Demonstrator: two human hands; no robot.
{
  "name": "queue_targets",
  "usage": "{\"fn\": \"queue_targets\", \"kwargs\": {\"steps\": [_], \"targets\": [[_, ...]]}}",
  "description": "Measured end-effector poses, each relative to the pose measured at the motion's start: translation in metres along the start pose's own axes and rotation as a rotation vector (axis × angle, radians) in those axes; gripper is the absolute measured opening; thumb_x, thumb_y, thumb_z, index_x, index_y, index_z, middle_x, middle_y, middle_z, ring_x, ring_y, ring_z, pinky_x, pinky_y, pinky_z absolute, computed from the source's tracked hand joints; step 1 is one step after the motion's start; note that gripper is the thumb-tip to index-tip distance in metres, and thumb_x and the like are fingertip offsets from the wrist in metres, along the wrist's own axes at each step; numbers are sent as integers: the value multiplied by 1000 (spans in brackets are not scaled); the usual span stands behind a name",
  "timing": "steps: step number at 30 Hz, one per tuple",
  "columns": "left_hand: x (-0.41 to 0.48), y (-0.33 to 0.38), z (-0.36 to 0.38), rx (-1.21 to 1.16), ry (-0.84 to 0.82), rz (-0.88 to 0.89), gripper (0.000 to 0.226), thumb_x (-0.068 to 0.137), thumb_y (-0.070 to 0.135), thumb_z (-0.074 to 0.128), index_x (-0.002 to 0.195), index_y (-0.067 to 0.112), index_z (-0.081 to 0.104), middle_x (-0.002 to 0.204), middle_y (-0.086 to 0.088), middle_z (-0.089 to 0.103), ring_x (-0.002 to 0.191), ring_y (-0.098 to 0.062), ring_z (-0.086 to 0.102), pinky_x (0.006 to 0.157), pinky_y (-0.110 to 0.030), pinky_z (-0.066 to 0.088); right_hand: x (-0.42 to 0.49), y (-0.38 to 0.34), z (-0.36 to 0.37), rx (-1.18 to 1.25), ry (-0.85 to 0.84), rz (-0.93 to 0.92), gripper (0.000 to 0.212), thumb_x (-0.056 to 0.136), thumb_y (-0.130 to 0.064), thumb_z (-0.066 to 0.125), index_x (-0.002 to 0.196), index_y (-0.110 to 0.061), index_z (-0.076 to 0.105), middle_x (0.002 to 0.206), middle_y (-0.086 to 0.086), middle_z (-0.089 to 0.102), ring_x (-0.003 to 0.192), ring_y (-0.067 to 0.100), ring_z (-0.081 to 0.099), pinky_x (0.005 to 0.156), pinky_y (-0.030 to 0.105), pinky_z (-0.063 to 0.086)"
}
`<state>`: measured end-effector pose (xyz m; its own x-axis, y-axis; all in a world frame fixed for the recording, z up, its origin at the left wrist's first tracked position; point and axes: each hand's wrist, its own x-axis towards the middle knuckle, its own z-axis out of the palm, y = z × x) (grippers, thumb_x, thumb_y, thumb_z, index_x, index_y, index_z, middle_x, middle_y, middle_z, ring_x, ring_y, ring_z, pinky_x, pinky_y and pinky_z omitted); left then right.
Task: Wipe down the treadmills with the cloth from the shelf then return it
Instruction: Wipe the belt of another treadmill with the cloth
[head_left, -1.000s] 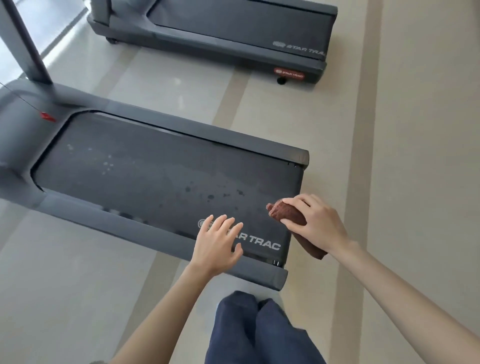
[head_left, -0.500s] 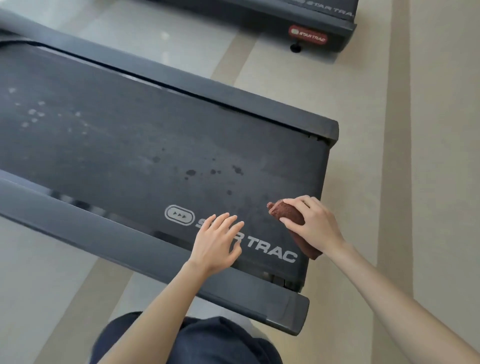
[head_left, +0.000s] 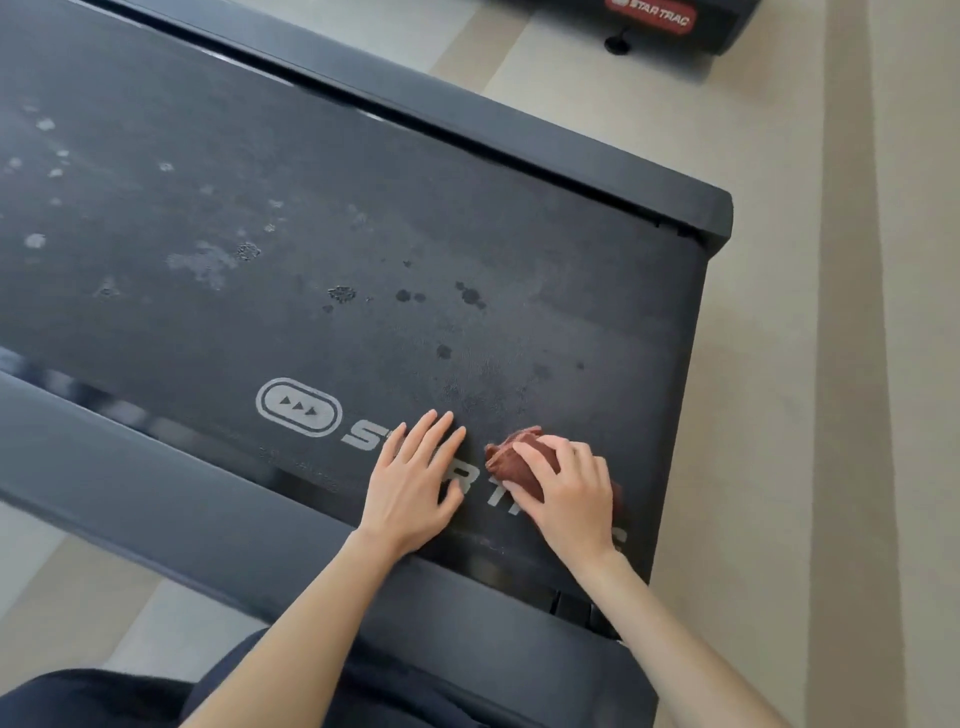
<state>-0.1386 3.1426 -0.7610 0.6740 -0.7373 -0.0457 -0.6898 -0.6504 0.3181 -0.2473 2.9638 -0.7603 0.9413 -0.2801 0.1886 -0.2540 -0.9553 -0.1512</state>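
Pressing cloth (head_left: 511, 460) onto treadmill belt (head_left: 363, 249), right hand (head_left: 569, 491).

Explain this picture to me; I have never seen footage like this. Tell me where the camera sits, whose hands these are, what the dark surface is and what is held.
The camera is worn on a person's head and looks down, so both hands are that person's own. The dark surface is a treadmill belt, printed STAR TRAC, with dark spots and pale marks on it. The left hand lies flat on it, fingers straight, holding nothing. The right hand grips a bunched reddish-brown cloth against the belt. A second treadmill shows at the top edge.
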Motion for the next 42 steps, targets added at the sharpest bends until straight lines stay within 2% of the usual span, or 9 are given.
{"fn": "queue_targets", "kwargs": {"steps": [5, 16, 22, 25, 28, 32, 37, 40, 42], "targets": [[10, 16, 11, -58, 12, -113, 54, 86, 36, 40, 137, 21, 49, 146, -3, 41, 138, -21, 31, 115, -42, 16, 23, 36, 7, -11, 49, -158, 38, 70, -40, 79, 102, -21, 70, 102, 7, 66, 91, 27, 61, 74, 36, 51], [15, 11, 30, 8, 135, -122, 52, 82, 34, 45, 132, 22, 52, 140, -3, 45, 133, -23, 36, 114, -43, 20, 201, 106, 31, -62, 20, 107, 37, 89, -45, 56, 115, -20, 62, 113, 9, 55, 104, 28, 50, 83, 39, 42], [16, 14, 25, 27, 136, -136, 51, 81, 34, 46, 129, 22, 55, 139, -4, 48, 132, -24, 38, 114, -43, 21, 66, 70, 7, 106, 77, 85, 30, 80, -40, 64, 104, -22, 66, 104, 4, 60, 94, 23, 53, 76, 30, 39], [15, 15, 24, 34, 124, -142, 51, 81, 34, 46, 129, 21, 55, 138, -4, 48, 131, -24, 39, 114, -43, 22, -20, 69, -2, 105, 34, -120, 34, 76, -43, 65, 104, -24, 65, 104, 3, 61, 94, 22, 53, 76, 33, 41], [16, 15, 25, 40, 120, -142, 50, 82, 34, 45, 129, 22, 55, 138, -3, 48, 132, -24, 39, 114, -42, 21, -1, 95, -1, 81, 6, -251, 32, 75, -44, 65, 101, -24, 68, 98, 3, 63, 89, 23, 55, 73, 33, 41], [15, 14, 25, 36, 117, -144, 50, 82, 36, 45, 129, 23, 55, 138, -2, 48, 132, -23, 38, 114, -42, 21, 70, 122, 4, 33, 83, -87, 31, 76, -44, 65, 100, -25, 69, 94, 3, 60, 85, 26, 54, 72, 34, 39], [16, 13, 27, 38, 141, -139, 50, 81, 38, 45, 129, 24, 54, 138, -1, 47, 133, -21, 37, 114, -40, 19, 167, 159, 14, -63, 48, 203, 38, 84, -47, 57, 114, -24, 62, 107, 9, 56, 101, 31, 50, 81, 39, 39], [15, 13, 28, 42, 135, -143, 51, 81, 39, 45, 129, 26, 53, 139, 0, 46, 133, -21, 36, 113, -39, 19, 177, 148, 21, -112, 54, 377, 42, 87, -46, 55, 120, -22, 58, 115, 11, 54, 105, 33, 48, 83, 42, 39], [15, 12, 27, 48, 127, -147, 51, 81, 39, 45, 129, 27, 53, 139, 1, 45, 133, -20, 35, 113, -38, 18, 163, 132, 19, -109, 52, 369, 41, 87, -45, 56, 120, -20, 58, 115, 13, 54, 103, 34, 49, 82, 41, 39]]}}
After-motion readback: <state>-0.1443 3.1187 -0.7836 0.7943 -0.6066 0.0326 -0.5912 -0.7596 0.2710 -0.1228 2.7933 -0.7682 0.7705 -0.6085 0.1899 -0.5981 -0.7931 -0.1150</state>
